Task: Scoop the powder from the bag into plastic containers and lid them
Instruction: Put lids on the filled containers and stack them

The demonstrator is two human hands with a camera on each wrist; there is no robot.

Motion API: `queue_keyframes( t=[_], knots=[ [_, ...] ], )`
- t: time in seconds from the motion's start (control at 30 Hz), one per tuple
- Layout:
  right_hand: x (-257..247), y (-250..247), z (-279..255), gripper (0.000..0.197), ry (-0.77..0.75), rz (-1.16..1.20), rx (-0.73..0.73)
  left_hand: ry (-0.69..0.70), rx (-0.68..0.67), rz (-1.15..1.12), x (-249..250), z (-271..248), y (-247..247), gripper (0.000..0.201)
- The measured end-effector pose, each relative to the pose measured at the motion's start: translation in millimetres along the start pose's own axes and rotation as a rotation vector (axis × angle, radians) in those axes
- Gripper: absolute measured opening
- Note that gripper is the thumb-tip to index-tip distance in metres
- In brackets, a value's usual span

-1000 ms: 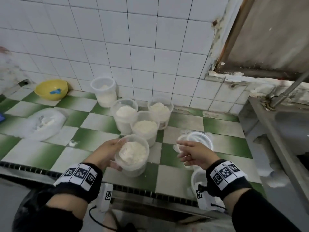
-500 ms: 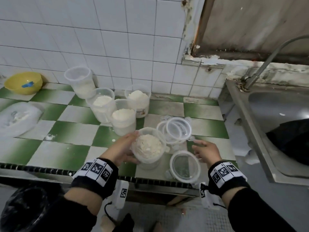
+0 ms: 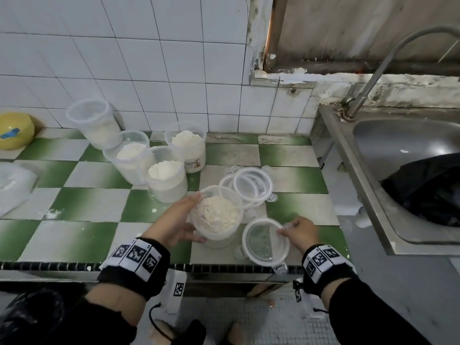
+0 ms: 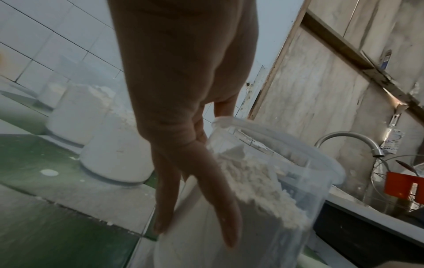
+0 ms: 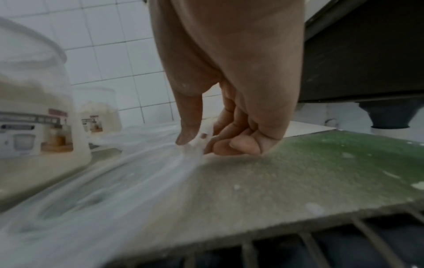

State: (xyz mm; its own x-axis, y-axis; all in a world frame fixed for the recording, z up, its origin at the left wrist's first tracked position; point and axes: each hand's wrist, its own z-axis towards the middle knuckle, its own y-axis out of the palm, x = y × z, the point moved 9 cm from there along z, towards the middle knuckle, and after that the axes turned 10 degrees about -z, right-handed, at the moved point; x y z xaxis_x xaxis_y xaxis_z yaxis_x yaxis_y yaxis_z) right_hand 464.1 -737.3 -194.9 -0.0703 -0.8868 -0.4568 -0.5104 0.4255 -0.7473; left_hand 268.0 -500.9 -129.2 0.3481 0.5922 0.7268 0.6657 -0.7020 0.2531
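Observation:
A clear plastic container (image 3: pixel 216 215) heaped with pale powder stands near the counter's front edge, and my left hand (image 3: pixel 181 220) grips its left side, thumb near me and fingers at the far rim. In the left wrist view the fingers (image 4: pixel 195 181) lie along the container wall (image 4: pixel 275 190). Just right of it a clear round lid (image 3: pixel 263 241) lies flat on the counter, with my right hand (image 3: pixel 296 231) pinching its right edge. The right wrist view shows thumb and fingers (image 5: pixel 197 141) closed on the lid's rim (image 5: pixel 137 172). A stack of lids (image 3: pixel 249 185) sits behind.
Several uncovered powder-filled containers (image 3: pixel 166 178) stand behind the left hand, near the tiled wall. The white powder bag (image 3: pixel 12 185) and a yellow bowl (image 3: pixel 15 130) are far left. A steel sink (image 3: pixel 403 185) with a tap (image 3: pixel 373 78) borders the counter on the right.
My right hand has taken a lid from the stack and drawn it to the counter's front edge. The left hand has kept its hold on the filled container beside the lids.

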Motion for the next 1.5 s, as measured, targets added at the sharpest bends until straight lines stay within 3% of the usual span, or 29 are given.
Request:
queue_keyframes(
  t=[0.3,0.5,0.7,0.83,0.9,1.07,1.3,1.4,1.5],
  knots=[
    [0,-39,-3,0.025,0.021,0.336,-0.215,0.001,0.0,0.035,4,-6,-1,0.036],
    [-34,-81,-21,0.047,-0.054,0.586,-0.395,0.036,0.094,0.119,15,-13,-12,0.039],
    [-90,-82,-39,0.035,-0.087,0.845,-0.391,0.425,0.391,0.478,72,-47,-16,0.033],
    [-131,-64,-59,0.021,-0.152,0.906,-0.392,0.256,0.108,0.267,70,-54,5,0.035],
    [-146,-55,-68,0.021,-0.186,0.938,-0.41,0.224,0.048,0.181,70,-55,7,0.032],
    [-164,-43,-79,0.016,-0.24,0.948,-0.449,0.274,0.078,-0.046,78,-53,-8,0.022],
    [-179,-47,-86,0.009,-0.319,1.052,-0.388,0.324,0.097,-0.223,86,-50,-19,0.036],
    [-182,-51,-87,0.014,-0.354,1.099,-0.404,0.335,0.105,-0.207,86,-50,-20,0.029],
    [-176,-48,-86,0.012,-0.395,0.988,-0.371,0.354,0.104,-0.071,79,-47,-23,0.014]
  ],
)
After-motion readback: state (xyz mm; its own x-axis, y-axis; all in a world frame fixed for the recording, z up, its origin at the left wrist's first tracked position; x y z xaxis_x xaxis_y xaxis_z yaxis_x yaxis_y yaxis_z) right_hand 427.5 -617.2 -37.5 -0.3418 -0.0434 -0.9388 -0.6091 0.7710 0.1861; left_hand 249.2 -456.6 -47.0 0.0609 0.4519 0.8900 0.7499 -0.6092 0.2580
